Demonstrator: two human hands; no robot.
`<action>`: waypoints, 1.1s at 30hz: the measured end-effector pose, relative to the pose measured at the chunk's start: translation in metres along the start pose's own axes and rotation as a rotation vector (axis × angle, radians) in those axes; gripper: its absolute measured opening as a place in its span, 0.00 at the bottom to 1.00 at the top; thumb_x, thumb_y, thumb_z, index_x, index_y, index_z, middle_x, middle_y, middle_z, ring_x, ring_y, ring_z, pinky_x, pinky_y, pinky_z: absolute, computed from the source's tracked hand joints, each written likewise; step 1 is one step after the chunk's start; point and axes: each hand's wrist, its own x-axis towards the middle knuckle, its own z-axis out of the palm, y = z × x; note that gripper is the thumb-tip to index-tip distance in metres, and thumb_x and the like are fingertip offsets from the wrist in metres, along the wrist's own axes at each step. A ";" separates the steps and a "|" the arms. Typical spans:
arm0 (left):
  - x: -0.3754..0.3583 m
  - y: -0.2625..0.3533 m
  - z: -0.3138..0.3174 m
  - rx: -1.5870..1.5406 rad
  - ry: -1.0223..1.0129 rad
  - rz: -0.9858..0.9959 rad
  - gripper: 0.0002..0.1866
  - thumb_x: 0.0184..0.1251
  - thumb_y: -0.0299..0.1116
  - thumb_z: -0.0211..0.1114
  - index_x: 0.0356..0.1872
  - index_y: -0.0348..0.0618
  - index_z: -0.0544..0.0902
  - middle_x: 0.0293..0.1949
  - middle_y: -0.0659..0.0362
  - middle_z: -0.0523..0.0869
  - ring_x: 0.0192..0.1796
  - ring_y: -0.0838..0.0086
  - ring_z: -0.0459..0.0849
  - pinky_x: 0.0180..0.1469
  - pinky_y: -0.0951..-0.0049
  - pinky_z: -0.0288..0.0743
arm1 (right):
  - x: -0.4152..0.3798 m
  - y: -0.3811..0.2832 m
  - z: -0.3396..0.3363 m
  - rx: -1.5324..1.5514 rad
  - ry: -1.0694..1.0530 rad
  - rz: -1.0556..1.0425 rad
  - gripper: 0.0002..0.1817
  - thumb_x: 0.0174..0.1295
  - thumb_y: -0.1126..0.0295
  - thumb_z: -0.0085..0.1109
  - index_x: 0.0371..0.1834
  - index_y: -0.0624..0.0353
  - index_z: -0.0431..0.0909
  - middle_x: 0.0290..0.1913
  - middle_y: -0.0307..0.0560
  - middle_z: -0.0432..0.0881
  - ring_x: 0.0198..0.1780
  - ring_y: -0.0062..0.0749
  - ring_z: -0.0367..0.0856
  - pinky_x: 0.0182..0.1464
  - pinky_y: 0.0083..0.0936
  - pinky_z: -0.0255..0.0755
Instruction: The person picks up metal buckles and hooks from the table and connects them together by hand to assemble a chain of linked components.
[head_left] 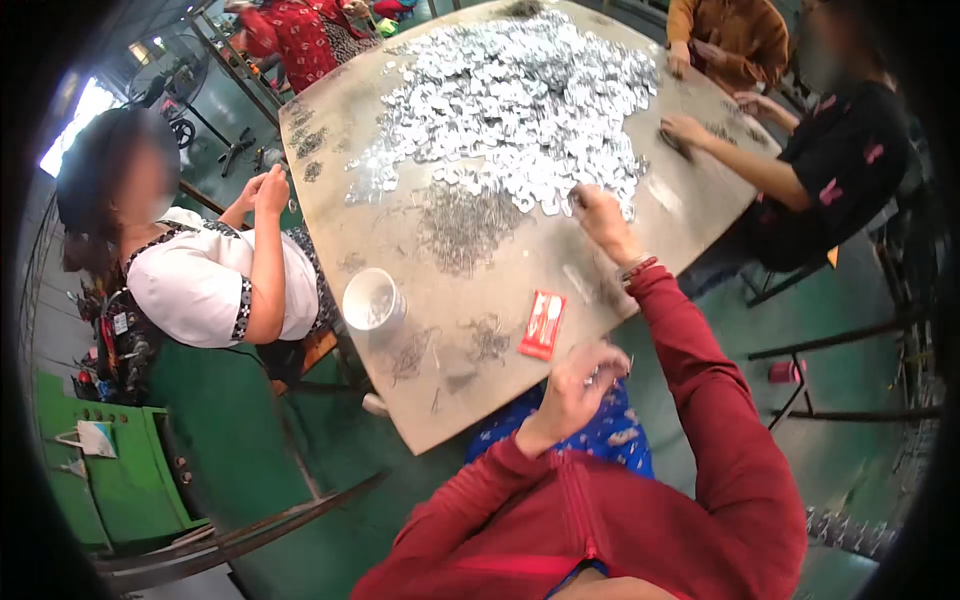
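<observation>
A wide heap of small shiny metal pieces (pixel 520 100) covers the far part of the table. My right hand (pixel 603 222) reaches out to the near edge of this heap. Its fingers are drawn together, and a dark spot shows at their tips; what they hold I cannot make out. Close to my body, over the table's near edge, my left hand (pixel 580 388) is curled, slightly blurred, with something small perhaps between its fingers. Just beyond it lies a red and white packet (pixel 543 324). Thin dark wire-like pieces (pixel 465 225) are spread left of my right hand.
A white bucket (pixel 372 300) stands on the table (pixel 420 405) toward the left. One person (pixel 215 270) sits at the left side, another (pixel 840 160) at the right, and more people are at the far side. Small dark piles (pixel 308 145) lie along the left edge.
</observation>
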 end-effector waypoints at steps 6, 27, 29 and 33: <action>0.003 -0.011 0.011 -0.109 0.027 -0.130 0.04 0.63 0.22 0.61 0.37 0.35 0.78 0.29 0.56 0.82 0.32 0.74 0.84 0.33 0.75 0.76 | -0.098 -0.104 -0.109 0.843 0.131 0.551 0.16 0.51 0.79 0.61 0.45 0.70 0.78 0.34 0.44 0.82 0.32 0.23 0.81 0.35 0.18 0.76; 0.139 -0.126 -0.025 0.487 -0.081 0.102 0.11 0.61 0.28 0.61 0.44 0.39 0.81 0.46 0.51 0.83 0.50 0.59 0.80 0.51 0.65 0.73 | -0.159 -0.135 -0.165 0.930 0.331 0.626 0.07 0.51 0.87 0.59 0.33 0.70 0.82 0.29 0.43 0.80 0.28 0.21 0.79 0.31 0.13 0.72; 0.180 -0.172 -0.042 0.737 -0.265 0.238 0.10 0.60 0.28 0.61 0.43 0.41 0.82 0.45 0.53 0.83 0.50 0.59 0.80 0.50 0.66 0.75 | -0.154 -0.131 -0.168 0.856 0.299 0.613 0.06 0.51 0.87 0.59 0.32 0.71 0.81 0.29 0.44 0.80 0.27 0.21 0.79 0.30 0.14 0.73; 0.226 -0.222 -0.052 0.876 -0.575 0.307 0.06 0.59 0.30 0.60 0.37 0.43 0.80 0.38 0.57 0.81 0.45 0.62 0.80 0.46 0.67 0.77 | -0.158 -0.122 -0.170 0.910 0.316 0.658 0.06 0.50 0.87 0.60 0.32 0.72 0.81 0.29 0.44 0.80 0.28 0.22 0.80 0.31 0.15 0.74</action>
